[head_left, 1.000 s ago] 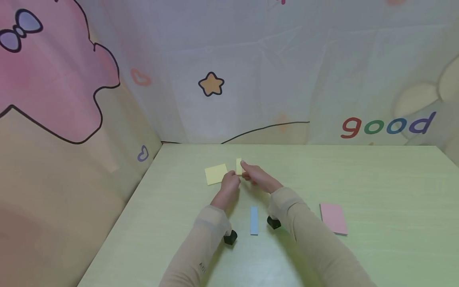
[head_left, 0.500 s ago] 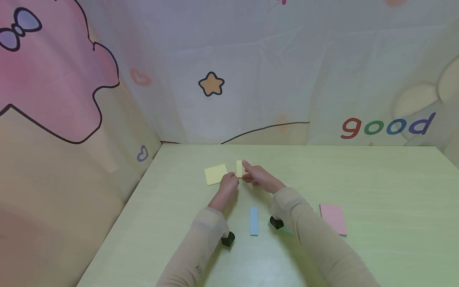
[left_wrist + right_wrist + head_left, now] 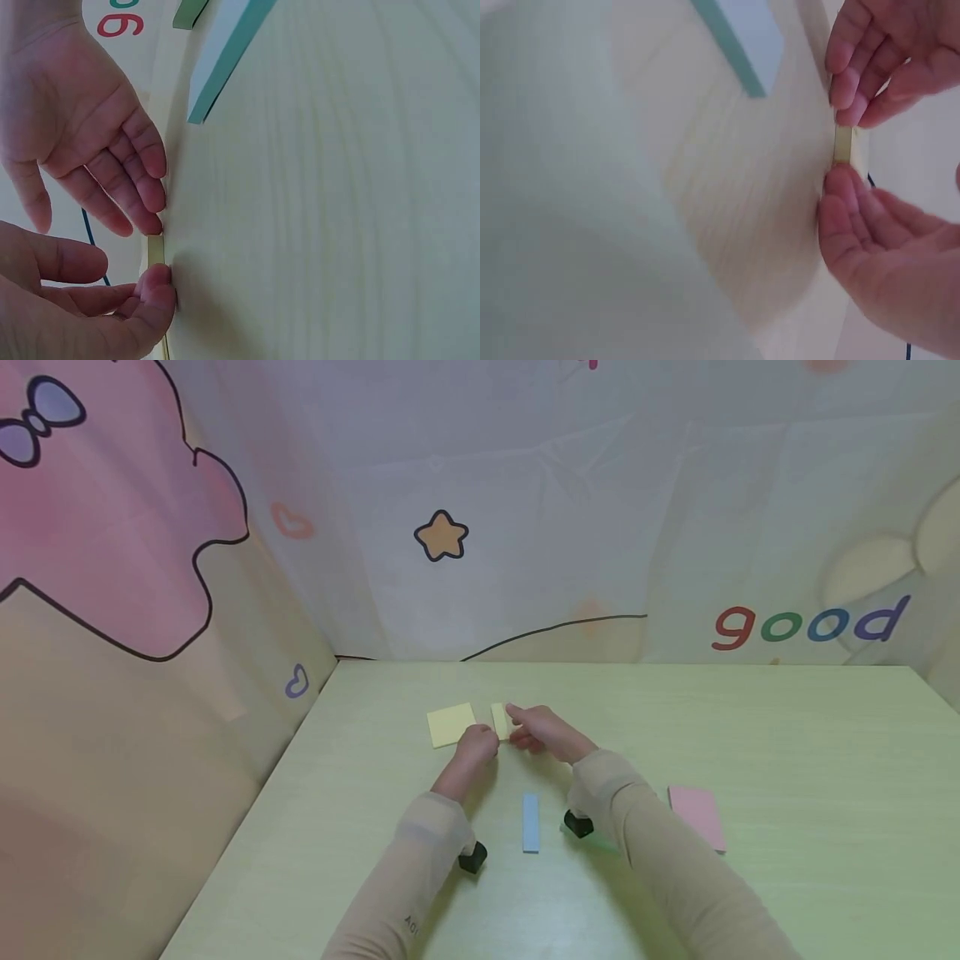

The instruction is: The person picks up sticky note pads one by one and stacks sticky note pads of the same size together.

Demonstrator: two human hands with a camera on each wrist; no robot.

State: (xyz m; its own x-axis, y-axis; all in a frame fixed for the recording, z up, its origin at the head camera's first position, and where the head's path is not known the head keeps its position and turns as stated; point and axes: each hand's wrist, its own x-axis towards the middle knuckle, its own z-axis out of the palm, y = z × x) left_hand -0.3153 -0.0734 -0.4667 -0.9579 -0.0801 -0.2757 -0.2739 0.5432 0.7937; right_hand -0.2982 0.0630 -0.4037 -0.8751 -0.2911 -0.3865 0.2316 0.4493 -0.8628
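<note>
A narrow pale yellow sticky note pad lies between my two hands near the back of the table. My left hand has bent fingertips against its left side, the thumb held apart. From the opposite side, the extended fingers of my right hand touch the pad, with that thumb raised above it. Only a short piece of the pad's edge shows between the fingertips in the right wrist view. A square yellow sticky note pad lies just left, partly behind my left hand.
A narrow blue pad lies nearer, between the forearms. Partly covered by the right wrist is a green pad. At right, a pink pad lies beside the right sleeve. Printed cloth stands behind the table.
The narrow yellow pad has slid toward me and turned slightly. My left hand has shifted a little nearer and left. The green pad has come into sight from under the right wrist.
</note>
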